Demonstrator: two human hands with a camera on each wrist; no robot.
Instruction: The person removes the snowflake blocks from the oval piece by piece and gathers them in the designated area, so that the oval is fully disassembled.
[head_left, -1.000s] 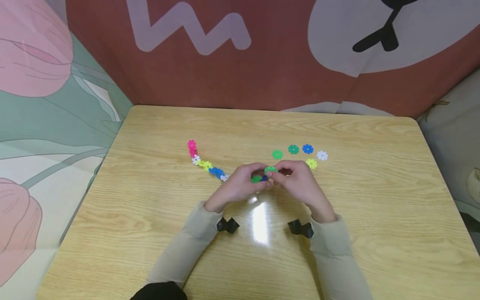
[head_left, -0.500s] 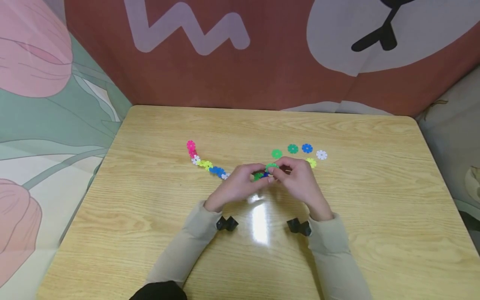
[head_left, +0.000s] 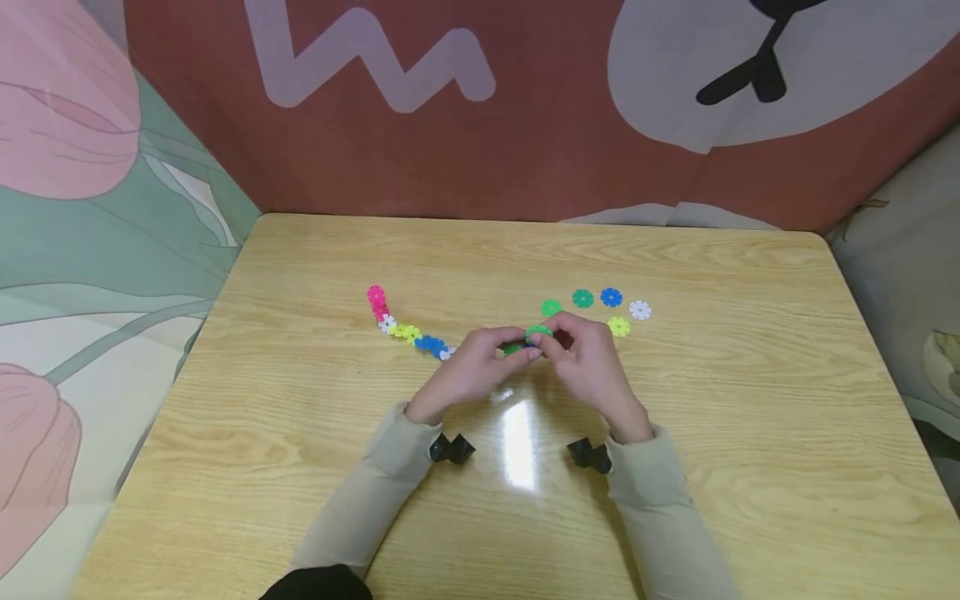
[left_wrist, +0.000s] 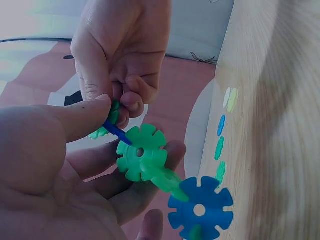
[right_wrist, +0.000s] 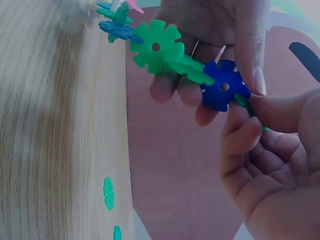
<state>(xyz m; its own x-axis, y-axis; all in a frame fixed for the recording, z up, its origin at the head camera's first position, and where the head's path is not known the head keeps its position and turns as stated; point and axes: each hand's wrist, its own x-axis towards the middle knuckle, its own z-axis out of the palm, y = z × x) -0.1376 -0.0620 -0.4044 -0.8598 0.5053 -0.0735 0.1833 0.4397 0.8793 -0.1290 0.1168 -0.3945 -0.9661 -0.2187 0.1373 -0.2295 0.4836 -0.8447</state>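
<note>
A chain of slotted plastic snowflake discs [head_left: 407, 332] runs across the table to my left hand [head_left: 476, 367]. Pink, white, yellow and blue pieces show in it. The left thumb and fingers pinch a dark blue disc [right_wrist: 215, 92] at the chain's near end, with light green discs [left_wrist: 142, 152] and a blue disc [left_wrist: 215, 200] behind it. My right hand [head_left: 592, 367] pinches a green disc [head_left: 538, 332], whose edge meets the dark blue one at an angle. How deep their slots engage is hidden by the fingertips.
Beyond the right hand lie several loose discs: a light green disc [head_left: 551, 307], a darker green disc [head_left: 582, 298], a blue disc [head_left: 611, 297], a white disc [head_left: 640, 310] and a yellow disc [head_left: 618, 326]. The wooden table [head_left: 750, 375] meets a painted wall at the back.
The right hand and forearm have shifted slightly left, toward the left hand. Both hands keep their hold on the dark blue and green discs; the loose discs lie as before.
</note>
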